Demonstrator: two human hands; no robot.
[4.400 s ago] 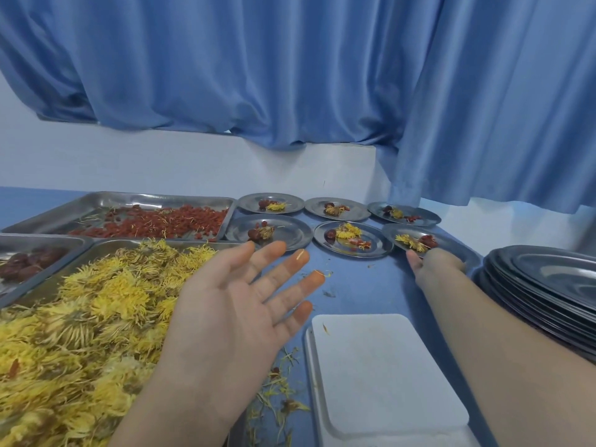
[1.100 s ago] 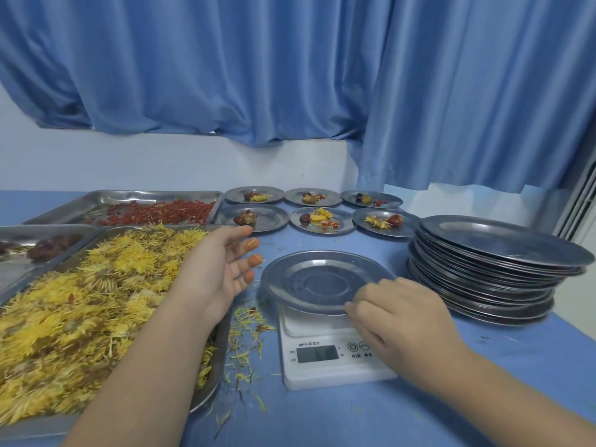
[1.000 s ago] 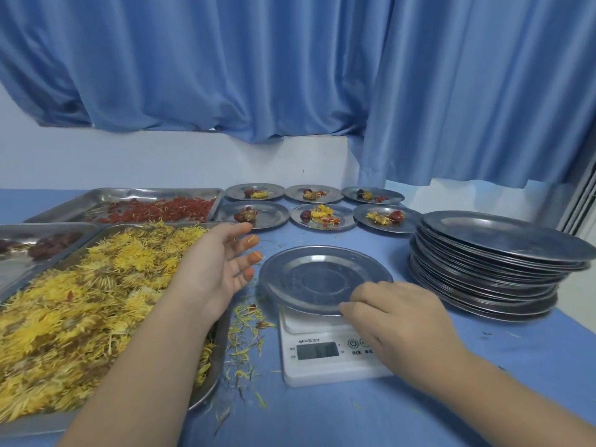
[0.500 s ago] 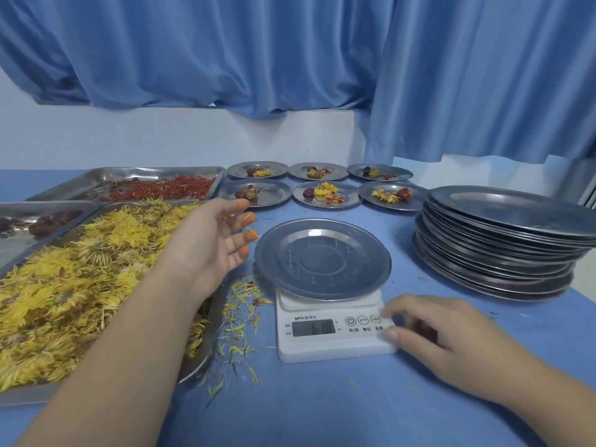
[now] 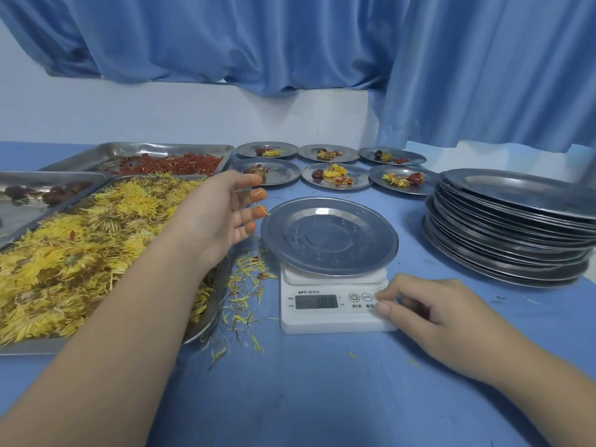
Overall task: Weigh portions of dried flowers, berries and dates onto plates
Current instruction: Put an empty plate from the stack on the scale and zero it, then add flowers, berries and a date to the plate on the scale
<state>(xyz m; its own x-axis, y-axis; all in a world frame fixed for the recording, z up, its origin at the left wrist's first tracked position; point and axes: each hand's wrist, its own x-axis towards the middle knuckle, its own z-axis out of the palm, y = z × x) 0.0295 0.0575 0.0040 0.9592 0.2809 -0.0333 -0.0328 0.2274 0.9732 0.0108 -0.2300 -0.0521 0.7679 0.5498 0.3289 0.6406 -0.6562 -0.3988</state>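
Take the scale (image 5: 335, 319) as the middle of the dial; an empty plate (image 5: 329, 237) sits centred on its platform, and the step in hand looks like zeroing it before anything goes on. The right hand (image 5: 429, 312) lies at 4 o'clock of the scale, fingers curled and holding nothing; its index tip is at the right end of the buttons (image 5: 360, 297), with the thumb just below. The display (image 5: 316, 301) shows digits that do not look like zero, though they are too blurred to be sure. The left hand (image 5: 219, 214) hovers at 9 o'clock of the plate, fingers spread and empty, near the rim; I cannot tell whether it touches.

To do this well, I judge: press once, lightly and straight down, so the scale does not slide; lift the finger away; keep the left hand off the plate until the display settles at zero; only then add a pinch at a time.

The flowers (image 5: 80, 253) fill a tray (image 5: 211, 317) at 9 o'clock; the berries (image 5: 174, 163) lie at 11; the dates (image 5: 48, 193) at 10, farther out. Six filled plates (image 5: 361, 179) stand at 12; a stack of plates (image 5: 516, 227) at 3. Loose petals (image 5: 245, 285) lie on the table (image 5: 322, 382) at 8; any caught on a fingertip and dropped in would skew the reading.
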